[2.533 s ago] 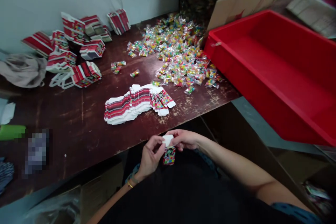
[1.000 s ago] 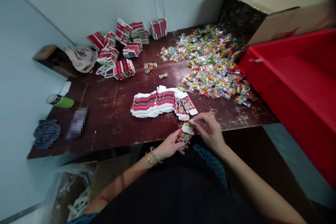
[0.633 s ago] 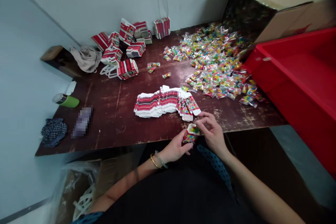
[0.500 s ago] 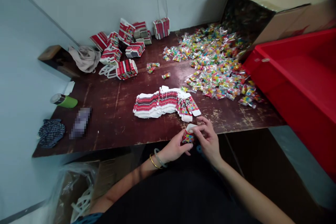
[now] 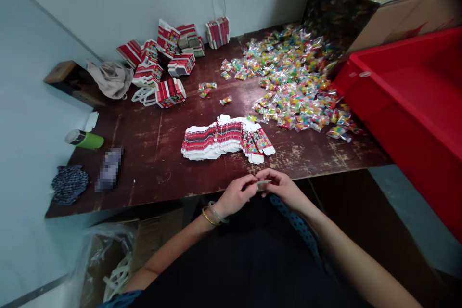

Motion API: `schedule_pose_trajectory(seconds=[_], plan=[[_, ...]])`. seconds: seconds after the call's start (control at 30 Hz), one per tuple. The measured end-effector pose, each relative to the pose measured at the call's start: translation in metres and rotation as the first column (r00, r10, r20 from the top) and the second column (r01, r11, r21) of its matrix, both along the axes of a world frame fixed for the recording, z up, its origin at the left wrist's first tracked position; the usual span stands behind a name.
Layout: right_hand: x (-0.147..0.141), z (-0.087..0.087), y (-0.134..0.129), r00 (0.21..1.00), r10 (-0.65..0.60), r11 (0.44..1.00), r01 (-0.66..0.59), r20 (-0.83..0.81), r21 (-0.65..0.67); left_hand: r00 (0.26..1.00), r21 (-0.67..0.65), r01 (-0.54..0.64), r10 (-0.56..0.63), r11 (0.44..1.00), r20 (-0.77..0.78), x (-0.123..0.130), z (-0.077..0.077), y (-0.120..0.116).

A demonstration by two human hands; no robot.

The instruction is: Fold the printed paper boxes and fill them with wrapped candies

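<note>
Between my two hands, just off the table's front edge, is a small carton (image 5: 263, 185); only its pale end shows past the fingers. My left hand (image 5: 238, 194) grips it from the left, fingers curled, with bangles at the wrist. My right hand (image 5: 283, 188) pinches it from the other side. Just beyond, a fanned row of flat red-and-white cartons (image 5: 212, 138) lies on the table, its right end spread to show colourful printed faces. A heap of clear-wrapped colourful candies (image 5: 292, 82) covers the table's right rear.
Bundled cartons (image 5: 169, 92) stand at the back left. A red bin (image 5: 393, 110) and an open cardboard box (image 5: 390, 19) flank the candies. A green bottle (image 5: 88, 140), checked cloth (image 5: 69, 184) and blurred object (image 5: 109, 169) sit at the left. A plastic-lined box (image 5: 108, 250) is below.
My right hand has closed in on the carton beside my left hand. The carton has turned, so its printed face no longer shows. The view has shifted slightly.
</note>
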State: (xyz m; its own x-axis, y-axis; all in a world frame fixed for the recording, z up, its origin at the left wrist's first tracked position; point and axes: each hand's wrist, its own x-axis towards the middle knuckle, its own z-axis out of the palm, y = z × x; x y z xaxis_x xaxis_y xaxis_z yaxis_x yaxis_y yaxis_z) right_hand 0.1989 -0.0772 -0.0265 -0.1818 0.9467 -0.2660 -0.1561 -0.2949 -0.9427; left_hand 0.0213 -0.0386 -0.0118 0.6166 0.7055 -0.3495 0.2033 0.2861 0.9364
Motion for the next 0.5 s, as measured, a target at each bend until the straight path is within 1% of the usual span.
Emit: schedule_pose_trajectory(seconds=[0.07,0.1,0.13,0.17,0.2,0.27,0.33,0.43,0.5], plan=[[0.000,0.007,0.002,0.989,-0.009,0.983,-0.019,0.150,0.183,0.999,0.070,0.005,-0.001,0.998,-0.051,0.001,0.004,0.004],[0.001,0.011,0.002,0.975,-0.026,0.960,-0.037,0.220,0.277,0.998,0.068,-0.005,0.009,0.998,-0.055,0.001,0.005,0.006],[0.001,0.014,0.001,0.961,-0.050,0.935,-0.051,0.274,0.351,0.999,0.047,-0.014,0.016,0.999,-0.047,0.002,0.006,0.008],[0.001,0.018,0.001,0.948,-0.076,0.915,-0.057,0.310,0.399,1.000,0.016,-0.015,0.016,1.000,-0.025,0.002,0.006,0.010],[0.001,0.020,0.001,0.938,-0.099,0.907,-0.052,0.331,0.419,1.000,-0.020,-0.008,0.009,1.000,0.012,0.002,0.007,0.011],[0.002,0.023,0.003,0.927,-0.151,0.912,-0.003,0.343,0.410,0.994,-0.074,0.035,-0.027,0.997,0.101,0.001,0.007,0.012],[0.003,0.022,0.005,0.924,-0.192,0.922,0.054,0.332,0.384,0.988,-0.084,0.092,-0.080,0.992,0.133,0.000,0.008,0.011],[0.005,0.014,0.007,0.931,-0.216,0.937,0.114,0.294,0.330,0.988,-0.055,0.148,-0.145,0.987,0.055,-0.002,0.007,0.008],[0.004,0.006,0.005,0.937,-0.217,0.950,0.139,0.274,0.279,0.984,-0.070,0.177,-0.176,0.982,0.031,-0.003,0.004,0.008]])
